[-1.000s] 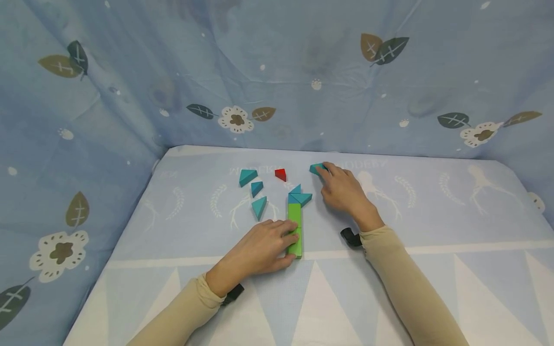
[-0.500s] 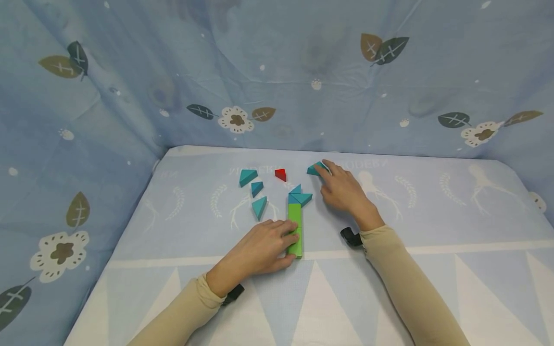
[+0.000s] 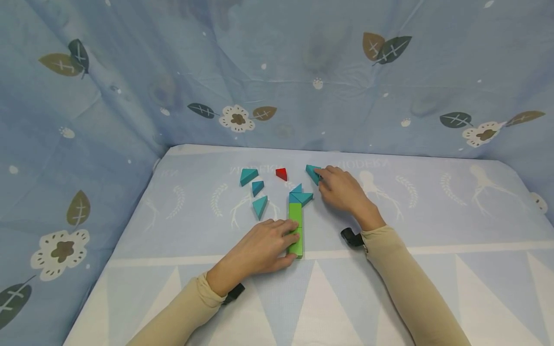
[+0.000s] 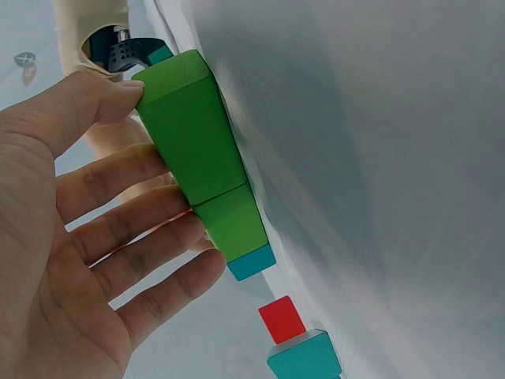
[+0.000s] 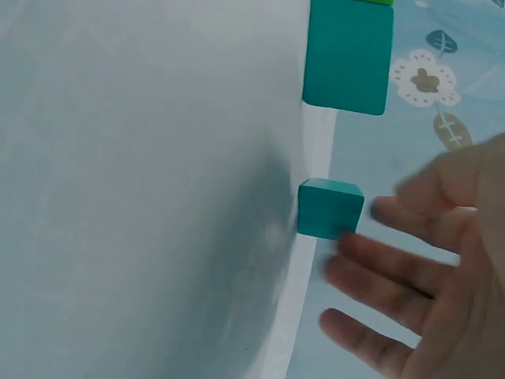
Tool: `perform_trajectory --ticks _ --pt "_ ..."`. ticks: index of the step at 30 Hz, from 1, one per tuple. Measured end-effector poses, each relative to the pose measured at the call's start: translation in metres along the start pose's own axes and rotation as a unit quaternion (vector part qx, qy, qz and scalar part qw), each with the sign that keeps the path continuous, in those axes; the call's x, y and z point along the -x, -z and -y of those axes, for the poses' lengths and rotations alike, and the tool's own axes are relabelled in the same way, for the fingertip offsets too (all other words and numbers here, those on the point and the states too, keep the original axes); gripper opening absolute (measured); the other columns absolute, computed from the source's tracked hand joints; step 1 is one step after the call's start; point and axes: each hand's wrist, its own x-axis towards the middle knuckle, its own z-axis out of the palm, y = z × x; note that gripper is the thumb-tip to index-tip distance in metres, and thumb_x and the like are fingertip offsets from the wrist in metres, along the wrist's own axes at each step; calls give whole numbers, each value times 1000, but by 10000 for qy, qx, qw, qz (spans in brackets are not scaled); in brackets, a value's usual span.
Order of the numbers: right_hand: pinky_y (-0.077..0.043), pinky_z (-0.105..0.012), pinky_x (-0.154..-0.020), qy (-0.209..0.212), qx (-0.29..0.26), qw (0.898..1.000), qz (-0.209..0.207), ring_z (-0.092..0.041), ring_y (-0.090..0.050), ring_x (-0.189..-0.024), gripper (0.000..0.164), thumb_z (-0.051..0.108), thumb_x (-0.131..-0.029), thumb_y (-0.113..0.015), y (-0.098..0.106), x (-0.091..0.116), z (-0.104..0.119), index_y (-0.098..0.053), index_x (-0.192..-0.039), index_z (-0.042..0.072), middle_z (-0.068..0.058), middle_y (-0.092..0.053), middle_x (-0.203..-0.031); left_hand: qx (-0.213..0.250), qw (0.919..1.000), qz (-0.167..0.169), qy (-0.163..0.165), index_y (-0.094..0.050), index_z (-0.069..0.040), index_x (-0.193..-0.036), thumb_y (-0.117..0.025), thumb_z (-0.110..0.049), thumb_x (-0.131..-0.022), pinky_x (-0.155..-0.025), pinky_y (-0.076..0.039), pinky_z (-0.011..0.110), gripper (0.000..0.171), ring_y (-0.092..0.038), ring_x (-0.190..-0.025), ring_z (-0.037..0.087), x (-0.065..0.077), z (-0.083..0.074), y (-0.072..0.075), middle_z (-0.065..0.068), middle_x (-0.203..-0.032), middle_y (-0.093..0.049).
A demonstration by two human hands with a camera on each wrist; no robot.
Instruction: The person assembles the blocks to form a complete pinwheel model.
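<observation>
My left hand (image 3: 267,246) rests against the left side of two green rectangular blocks (image 3: 295,214) laid end to end. In the left wrist view its thumb touches the near end and the extended fingertips lie along the side. Beyond the green blocks, several small blue and teal triangular blocks (image 3: 302,198) adjoin their far end. My right hand (image 3: 344,193) reaches farther back, its fingertips touching or just beside a loose teal triangular block (image 3: 311,173). In the right wrist view these fingers are spread beside the teal block (image 5: 327,209), slightly blurred.
Left of the row lie three loose teal triangular blocks (image 3: 260,206). A small red block (image 3: 281,173) sits behind the row. The table's patterned cloth (image 3: 433,206) stretches to both sides, and a blue patterned curtain (image 3: 329,110) hangs behind its back edge.
The teal triangular block at my right fingertips has shifted a little left and turned, one corner now pointing nearer me. My left hand and the green blocks have stayed in place.
</observation>
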Motion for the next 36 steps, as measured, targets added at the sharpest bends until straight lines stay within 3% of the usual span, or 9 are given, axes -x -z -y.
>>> perform_trajectory --ticks 3,7,16,21,26,32,36 --pt "-46 -53 -99 -6 -121 9999 -116 -36 -53 -123 41 14 -98 -49 1 0 -1 -55 -137 4 -18 -53 -136 3 10000 23 -3 -75 -15 -109 -72 -35 -85 -83 -54 30 31 -63 -113 16 0 0 0 2 -121 -65" --pt "-40 -54 -107 -9 -154 9999 69 -38 -47 -132 44 13 -97 -49 1 0 -2 -52 -140 3 -19 -49 -144 -8 10000 45 0 -75 -15 -109 -72 -35 -85 -84 -54 31 32 -63 -113 16 0 0 0 2 -122 -65" --pt "-45 -52 -100 192 -101 9996 182 -37 -53 -124 48 12 -96 -50 -3 -1 5 -48 -144 4 -19 -51 -139 -44 10000 -40 -27 -75 -14 -108 -72 -35 -85 -85 -54 32 32 -64 -112 16 0 1 1 2 -120 -65" --pt "-41 -55 -105 73 -100 9998 164 -38 -48 -131 49 12 -97 -50 -3 -1 2 -47 -145 7 -18 -41 -150 -42 10000 5 -33 -75 -15 -109 -72 -36 -85 -85 -54 32 32 -64 -113 16 0 1 0 2 -121 -65" --pt "-40 -54 -107 129 -119 9994 282 -37 -48 -131 48 11 -97 -50 -4 -1 3 -47 -145 4 -18 -53 -140 -69 10000 36 -38 -74 -15 -109 -71 -36 -85 -85 -54 32 32 -63 -113 16 0 1 -1 2 -122 -65" --pt "-36 -54 -111 215 -314 9987 333 -37 -40 -139 52 9 -96 -49 -5 -2 6 -43 -147 5 -16 -41 -151 -78 10000 34 -30 -75 -15 -109 -72 -36 -85 -84 -54 31 32 -63 -112 16 0 1 0 2 -121 -65" --pt "-36 -52 -111 237 -430 9982 330 -36 -41 -138 52 8 -95 -50 -6 -3 8 -43 -147 3 -16 -43 -149 -69 10000 21 -26 -75 -15 -109 -72 -36 -85 -85 -54 32 32 -64 -112 16 0 1 0 2 -121 -65"
